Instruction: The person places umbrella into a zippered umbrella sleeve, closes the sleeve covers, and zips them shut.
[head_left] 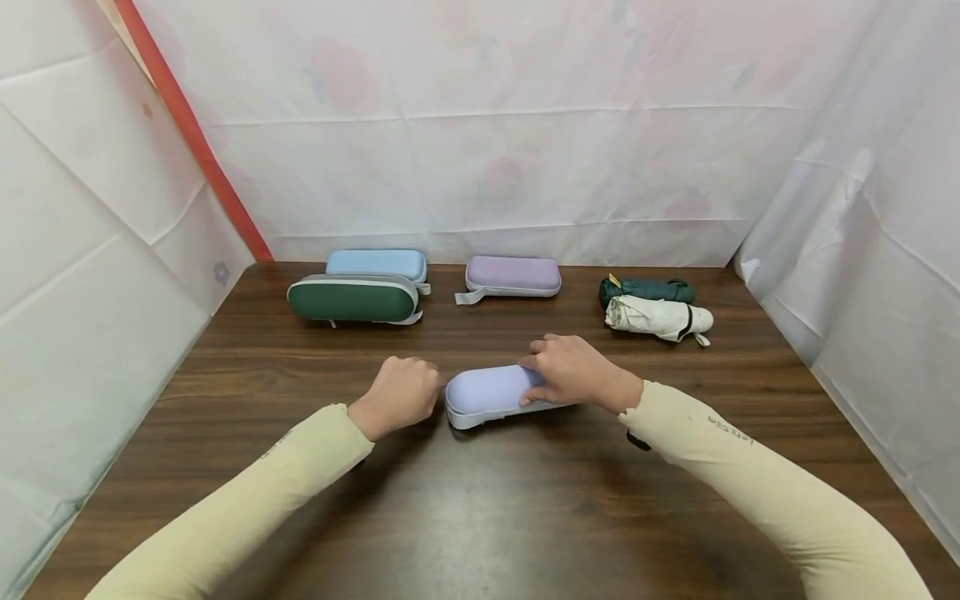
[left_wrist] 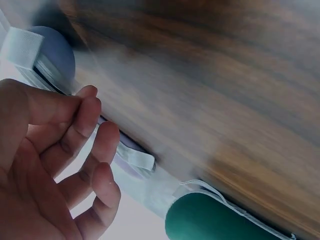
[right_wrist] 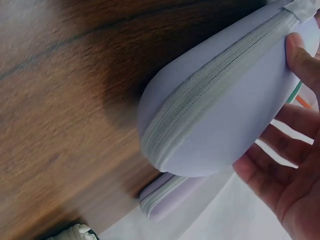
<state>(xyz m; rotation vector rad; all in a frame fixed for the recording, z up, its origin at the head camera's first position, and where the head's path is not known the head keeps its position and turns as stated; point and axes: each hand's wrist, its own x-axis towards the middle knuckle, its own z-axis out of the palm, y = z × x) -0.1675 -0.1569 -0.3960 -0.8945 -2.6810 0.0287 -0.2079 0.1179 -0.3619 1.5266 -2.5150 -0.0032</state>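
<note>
A lavender zippered hard case (head_left: 487, 392) stands at the middle of the table, a pale grey zipper band around its side. My right hand (head_left: 570, 371) grips it from above at its right part, thumb on the near side and fingers over the far side. At the left end is my left hand (head_left: 401, 393), thumb and index fingertips pinched together. In the left wrist view, a dark line and pale strip run from the case's end strap (left_wrist: 22, 47) to those fingertips; the small zipper pull there is mostly hidden by the fingers.
Behind, a green case (head_left: 352, 300) stands before a light blue case (head_left: 377, 262), with a purple case (head_left: 513, 273) to their right. At the back right lie a folded dark green umbrella (head_left: 648, 289) and a white one (head_left: 660, 317). White cloth walls enclose the table's back and sides.
</note>
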